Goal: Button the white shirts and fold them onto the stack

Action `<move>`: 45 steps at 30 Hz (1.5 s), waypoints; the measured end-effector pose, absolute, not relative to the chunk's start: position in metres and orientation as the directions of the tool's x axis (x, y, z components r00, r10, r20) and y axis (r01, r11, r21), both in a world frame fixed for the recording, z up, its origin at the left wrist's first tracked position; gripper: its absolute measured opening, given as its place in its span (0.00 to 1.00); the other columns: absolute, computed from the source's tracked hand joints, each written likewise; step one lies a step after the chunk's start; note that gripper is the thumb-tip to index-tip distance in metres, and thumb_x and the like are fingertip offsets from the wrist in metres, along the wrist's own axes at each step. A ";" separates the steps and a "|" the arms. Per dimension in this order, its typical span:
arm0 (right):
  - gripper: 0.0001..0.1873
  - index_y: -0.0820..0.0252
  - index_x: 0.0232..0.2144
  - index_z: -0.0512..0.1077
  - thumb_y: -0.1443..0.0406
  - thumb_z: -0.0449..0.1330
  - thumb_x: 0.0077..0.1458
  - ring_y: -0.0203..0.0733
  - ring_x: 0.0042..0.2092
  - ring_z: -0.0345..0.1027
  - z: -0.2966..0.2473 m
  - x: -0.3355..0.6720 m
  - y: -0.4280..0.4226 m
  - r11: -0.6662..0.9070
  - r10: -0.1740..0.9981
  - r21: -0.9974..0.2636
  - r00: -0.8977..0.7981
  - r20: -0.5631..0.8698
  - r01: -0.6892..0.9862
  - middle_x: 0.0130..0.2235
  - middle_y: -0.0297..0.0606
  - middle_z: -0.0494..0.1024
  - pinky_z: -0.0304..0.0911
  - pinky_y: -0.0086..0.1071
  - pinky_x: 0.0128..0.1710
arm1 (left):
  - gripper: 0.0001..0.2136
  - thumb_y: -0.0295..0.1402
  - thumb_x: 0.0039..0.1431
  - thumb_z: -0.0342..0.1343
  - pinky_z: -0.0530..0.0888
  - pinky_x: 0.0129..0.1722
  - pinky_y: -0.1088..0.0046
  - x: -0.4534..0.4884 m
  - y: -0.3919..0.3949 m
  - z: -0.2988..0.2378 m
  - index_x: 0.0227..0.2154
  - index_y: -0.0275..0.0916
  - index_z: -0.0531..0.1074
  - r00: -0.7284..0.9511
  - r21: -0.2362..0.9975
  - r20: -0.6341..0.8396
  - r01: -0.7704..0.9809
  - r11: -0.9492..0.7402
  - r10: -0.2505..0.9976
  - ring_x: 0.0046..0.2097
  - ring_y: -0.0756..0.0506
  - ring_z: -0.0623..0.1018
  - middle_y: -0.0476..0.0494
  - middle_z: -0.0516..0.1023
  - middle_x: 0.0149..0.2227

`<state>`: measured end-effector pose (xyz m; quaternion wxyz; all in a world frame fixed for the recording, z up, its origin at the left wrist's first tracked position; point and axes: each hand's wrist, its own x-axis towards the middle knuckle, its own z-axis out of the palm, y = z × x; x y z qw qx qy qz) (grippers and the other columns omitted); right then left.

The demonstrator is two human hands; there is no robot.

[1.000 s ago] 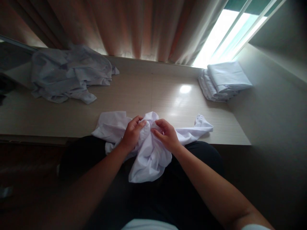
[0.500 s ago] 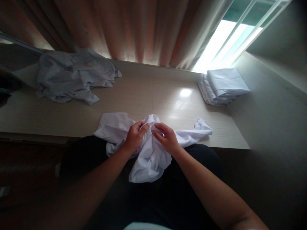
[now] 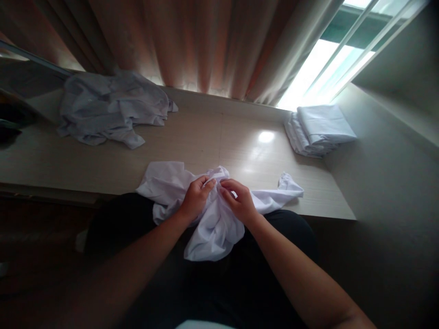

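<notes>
A crumpled white shirt lies half on the near edge of the pale wooden table and half in my lap. My left hand pinches a bunched part of it near the top. My right hand pinches the same bunch from the other side, fingertips almost touching the left ones. One sleeve trails to the right across the table edge. Both hands are closed on the cloth.
A heap of unfolded white garments lies at the back left of the table. A stack of folded white garments sits at the back right by the wall. Curtains and a bright window run along the far side.
My two hands have drawn slightly closer together on the bunched cloth. The view has tilted a little; the shirt lies much as before.
</notes>
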<state>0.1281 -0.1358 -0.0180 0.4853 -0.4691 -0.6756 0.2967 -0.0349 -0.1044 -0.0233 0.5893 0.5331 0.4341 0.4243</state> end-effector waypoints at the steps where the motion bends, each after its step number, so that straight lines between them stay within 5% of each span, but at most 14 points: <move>1: 0.09 0.58 0.37 0.75 0.62 0.57 0.62 0.42 0.42 0.72 -0.018 0.129 -0.135 0.375 0.925 -0.867 -0.079 0.371 0.328 0.40 0.40 0.78 0.66 0.34 0.45 | 0.14 0.44 0.61 0.55 0.66 0.32 0.75 -0.034 -0.105 -0.024 0.32 0.36 0.71 0.269 0.996 -0.062 -0.042 0.076 0.961 0.32 0.50 0.68 0.49 0.71 0.30; 11: 0.08 0.57 0.33 0.78 0.59 0.64 0.55 0.41 0.38 0.71 -0.024 0.135 -0.128 0.123 0.992 -0.991 0.003 0.124 0.048 0.34 0.35 0.79 0.64 0.32 0.41 | 0.14 0.43 0.62 0.54 0.66 0.34 0.73 -0.031 -0.106 -0.028 0.32 0.35 0.72 0.275 0.999 -0.033 -0.015 0.038 0.961 0.33 0.49 0.70 0.49 0.72 0.30; 27: 0.13 0.57 0.36 0.82 0.56 0.68 0.51 0.39 0.36 0.73 -0.020 0.150 -0.124 -0.264 0.949 -0.939 -0.234 -0.211 -0.222 0.35 0.38 0.82 0.64 0.32 0.39 | 0.15 0.44 0.60 0.56 0.68 0.33 0.74 -0.030 -0.106 -0.030 0.33 0.35 0.74 0.301 0.995 -0.076 -0.041 0.093 0.951 0.34 0.47 0.72 0.46 0.75 0.32; 45: 0.10 0.58 0.29 0.80 0.61 0.71 0.42 0.39 0.37 0.74 -0.026 0.149 -0.120 -0.086 0.985 -0.996 -0.153 -0.081 -0.020 0.33 0.36 0.82 0.68 0.33 0.42 | 0.16 0.43 0.61 0.54 0.60 0.29 0.74 -0.028 -0.108 -0.026 0.24 0.37 0.65 0.282 0.999 -0.008 0.051 -0.007 0.959 0.28 0.51 0.62 0.53 0.62 0.24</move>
